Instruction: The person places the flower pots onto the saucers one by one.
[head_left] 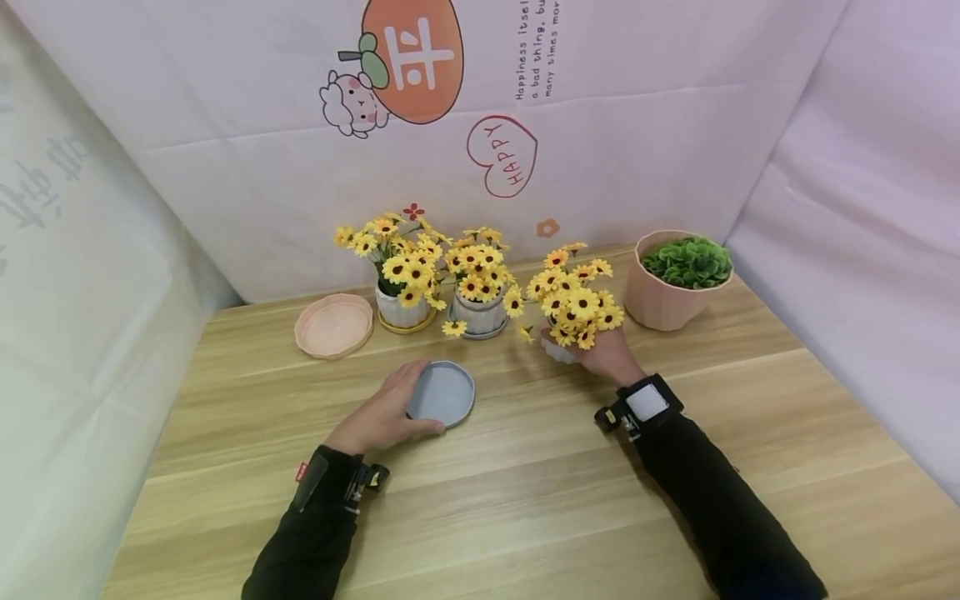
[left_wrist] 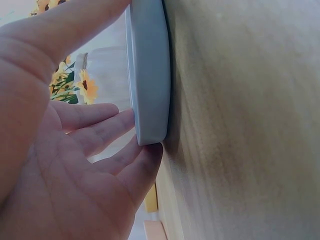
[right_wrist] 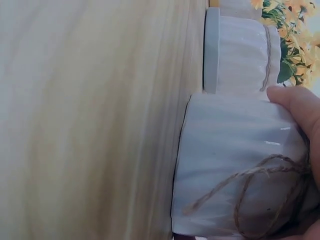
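Observation:
My left hand spans a round blue-grey saucer on the table, thumb at its near edge and fingers at the far side. In the left wrist view the saucer stands between thumb and fingertips, close over the wood. My right hand grips a white pot of yellow daisy-like flowers, which partly cover the fingers. A twine bow hangs on that pot in the right wrist view. Behind stands a second white flower pot on a grey saucer.
Another white flower pot sits on a yellow saucer at the back. An empty pink saucer lies to its left. At the back right is a large pink pot with a green plant. White cloth walls the table.

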